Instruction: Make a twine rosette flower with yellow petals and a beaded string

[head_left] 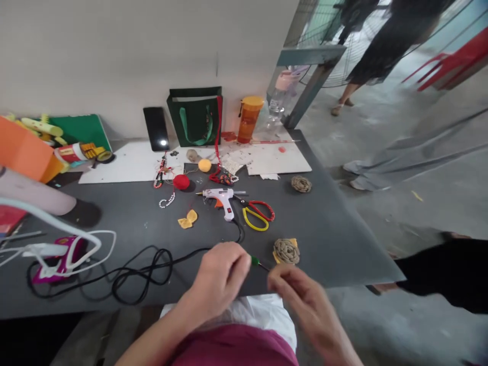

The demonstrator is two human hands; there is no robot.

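Gripping a green-handled tool, the left hand partly hides it

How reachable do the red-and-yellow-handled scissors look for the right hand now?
Probably yes: the scissors lie ahead of the right hand, nothing covering their handles. The nearer cord coil should be avoidable, though the hand seems occupied near the green-handled tool's tip.

Nearer than the glue gun, the left hand holds a green-handled tool, its shaft running toward the right hand; scissors lie beside the glue gun.
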